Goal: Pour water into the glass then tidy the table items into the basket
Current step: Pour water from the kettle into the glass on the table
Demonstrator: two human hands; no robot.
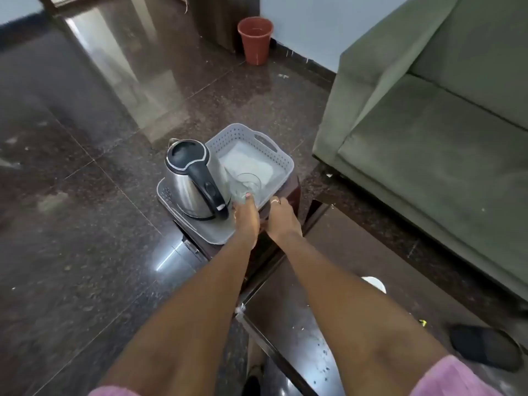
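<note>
A steel kettle (191,181) with a black lid and handle stands on a grey tray (213,232) on a small dark stool. Behind it sits a grey perforated basket (281,160) lined with white cloth. A clear glass (246,186) stands at the basket's near edge, just right of the kettle. My left hand (246,220) grips the glass from the near side, thumb against its wall. My right hand (281,220) rests on the basket's near rim, fingers curled over it. I cannot tell whether the glass holds water.
A green sofa (434,132) fills the right side. A dark low table (300,315) lies below my arms. A terracotta pot (255,40) stands by the far wall. A black slipper (485,348) lies on the polished floor at lower right.
</note>
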